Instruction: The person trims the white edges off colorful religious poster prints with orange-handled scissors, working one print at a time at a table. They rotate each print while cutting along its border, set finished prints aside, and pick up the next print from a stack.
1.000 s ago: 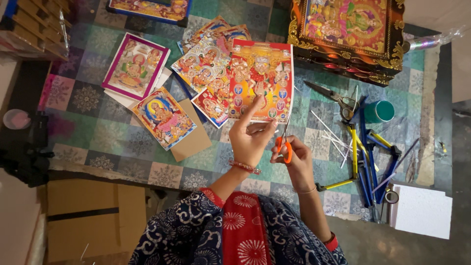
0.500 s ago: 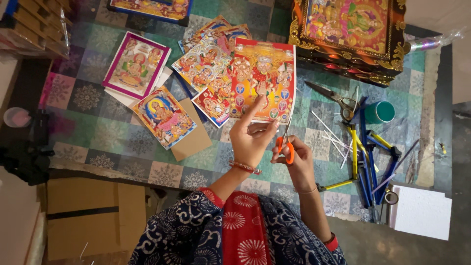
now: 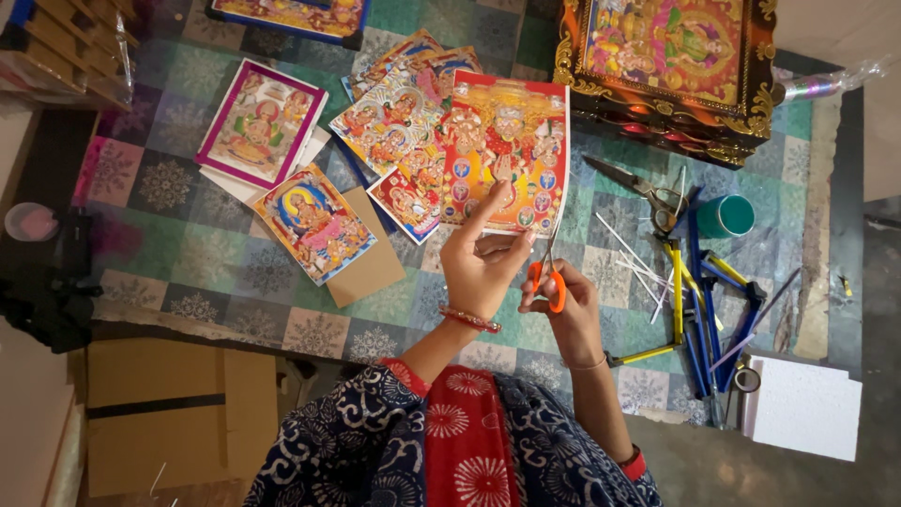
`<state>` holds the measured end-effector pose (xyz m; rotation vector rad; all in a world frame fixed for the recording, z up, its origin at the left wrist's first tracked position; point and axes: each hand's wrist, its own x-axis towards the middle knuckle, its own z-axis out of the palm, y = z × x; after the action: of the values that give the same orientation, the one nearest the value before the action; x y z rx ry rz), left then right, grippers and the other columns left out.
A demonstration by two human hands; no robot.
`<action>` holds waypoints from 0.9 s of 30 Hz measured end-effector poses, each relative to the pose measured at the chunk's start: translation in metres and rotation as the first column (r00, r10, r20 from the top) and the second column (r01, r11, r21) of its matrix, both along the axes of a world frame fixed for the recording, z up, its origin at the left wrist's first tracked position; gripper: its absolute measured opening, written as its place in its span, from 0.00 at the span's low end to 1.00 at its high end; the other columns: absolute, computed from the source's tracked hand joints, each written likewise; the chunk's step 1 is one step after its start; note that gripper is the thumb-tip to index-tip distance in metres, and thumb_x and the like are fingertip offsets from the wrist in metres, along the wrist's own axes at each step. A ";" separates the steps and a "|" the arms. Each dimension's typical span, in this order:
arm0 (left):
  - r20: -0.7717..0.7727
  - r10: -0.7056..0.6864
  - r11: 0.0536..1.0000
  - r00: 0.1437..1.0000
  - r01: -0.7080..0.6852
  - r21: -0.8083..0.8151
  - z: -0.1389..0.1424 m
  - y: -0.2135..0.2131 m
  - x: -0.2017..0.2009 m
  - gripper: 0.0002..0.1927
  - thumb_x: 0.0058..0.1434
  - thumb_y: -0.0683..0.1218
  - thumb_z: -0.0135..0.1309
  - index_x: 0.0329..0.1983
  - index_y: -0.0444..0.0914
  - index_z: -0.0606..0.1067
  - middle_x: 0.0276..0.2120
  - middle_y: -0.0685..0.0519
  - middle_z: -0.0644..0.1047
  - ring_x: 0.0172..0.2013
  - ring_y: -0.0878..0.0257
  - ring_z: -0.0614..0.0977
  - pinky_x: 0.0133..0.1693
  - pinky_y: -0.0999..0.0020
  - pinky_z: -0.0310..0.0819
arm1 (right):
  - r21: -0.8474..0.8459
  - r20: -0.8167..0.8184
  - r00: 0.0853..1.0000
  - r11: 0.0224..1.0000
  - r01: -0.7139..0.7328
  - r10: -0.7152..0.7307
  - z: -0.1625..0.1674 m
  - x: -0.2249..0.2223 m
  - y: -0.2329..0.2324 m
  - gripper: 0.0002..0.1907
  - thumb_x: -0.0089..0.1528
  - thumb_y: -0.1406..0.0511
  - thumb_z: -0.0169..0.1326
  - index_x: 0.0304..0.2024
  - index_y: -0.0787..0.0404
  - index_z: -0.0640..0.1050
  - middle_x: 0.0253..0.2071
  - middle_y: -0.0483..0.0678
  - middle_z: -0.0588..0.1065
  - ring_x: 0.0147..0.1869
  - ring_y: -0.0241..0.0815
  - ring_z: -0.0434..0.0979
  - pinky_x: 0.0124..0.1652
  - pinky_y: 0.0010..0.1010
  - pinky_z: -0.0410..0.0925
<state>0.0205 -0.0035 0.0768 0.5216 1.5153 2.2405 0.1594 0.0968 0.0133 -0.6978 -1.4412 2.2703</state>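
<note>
Our left hand [image 3: 483,268] still pinches the red print [image 3: 507,150] upright. Our right hand [image 3: 563,305] stays closed through the orange-handled scissors [image 3: 547,272], blades at its edge; little has moved.

Left hand [image 3: 483,268] pinching lower edge of a red-bordered, brightly coloured paper print [image 3: 507,150], held upright. Right hand [image 3: 563,310] gripping orange-handled scissors [image 3: 547,277], blades at the print's right lower edge. Similar prints fanned left of it; ornate gilt-framed picture [image 3: 671,61] beyond, right; teal cylindrical cup [image 3: 725,216] right.
</note>
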 end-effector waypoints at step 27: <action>-0.003 0.084 0.996 0.996 -0.084 0.002 0.001 0.002 0.001 0.32 0.59 0.31 0.61 0.68 0.34 0.69 0.68 0.43 0.72 0.41 0.69 0.84 0.38 0.76 0.82 | 0.069 -0.035 0.998 0.996 0.060 -0.058 0.010 -0.006 -0.014 0.13 0.67 0.61 0.55 0.43 0.67 0.76 0.35 0.50 0.78 0.33 0.38 0.79 0.36 0.32 0.75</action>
<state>0.0214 -0.0013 0.0781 0.4709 1.5641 2.3055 0.1531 0.0825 0.0235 -0.6698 -1.4584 2.1656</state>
